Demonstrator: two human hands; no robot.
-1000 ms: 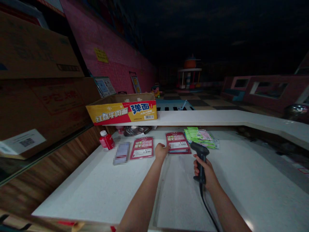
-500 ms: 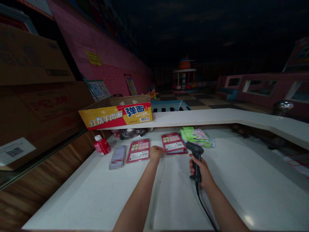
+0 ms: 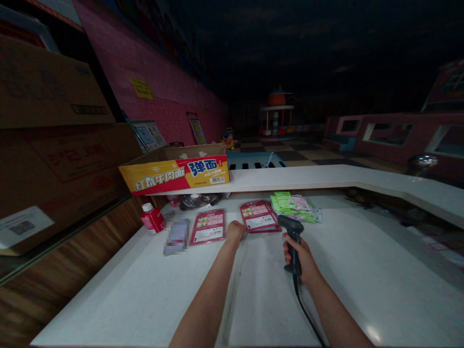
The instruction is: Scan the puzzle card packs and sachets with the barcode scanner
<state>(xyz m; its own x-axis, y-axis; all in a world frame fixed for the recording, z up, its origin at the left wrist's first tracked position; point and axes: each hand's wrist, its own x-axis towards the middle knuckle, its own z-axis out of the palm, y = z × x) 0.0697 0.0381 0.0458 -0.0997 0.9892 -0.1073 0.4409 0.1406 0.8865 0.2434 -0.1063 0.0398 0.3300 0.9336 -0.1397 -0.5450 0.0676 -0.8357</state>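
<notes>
My left hand [image 3: 235, 232] is closed at the lower left corner of the top red flat package [image 3: 258, 215], which lies askew on at least one more red package. The fingertips are mostly hidden behind the hand. In my right hand [image 3: 302, 256] is a dark barcode scanner [image 3: 294, 249], held upright by its handle, its head pointing toward the red packages. Its cable runs down to the counter's near edge. Left of my left hand lies another red flat package [image 3: 209, 226]. Green and pink packets [image 3: 295, 207] are piled behind the scanner.
A red bottle [image 3: 152, 220] with a white cap stands at the left of the white counter [image 3: 145, 299], beside a blurred-out flat item [image 3: 176, 236]. An open noodle carton [image 3: 177, 169] sits on the raised ledge [image 3: 290, 179]. Large cardboard boxes [image 3: 65, 154] are stacked at far left.
The top red package has slid slightly left and turned, showing more of the package underneath. My left hand has dipped a little toward me. The scanner has shifted slightly left.
</notes>
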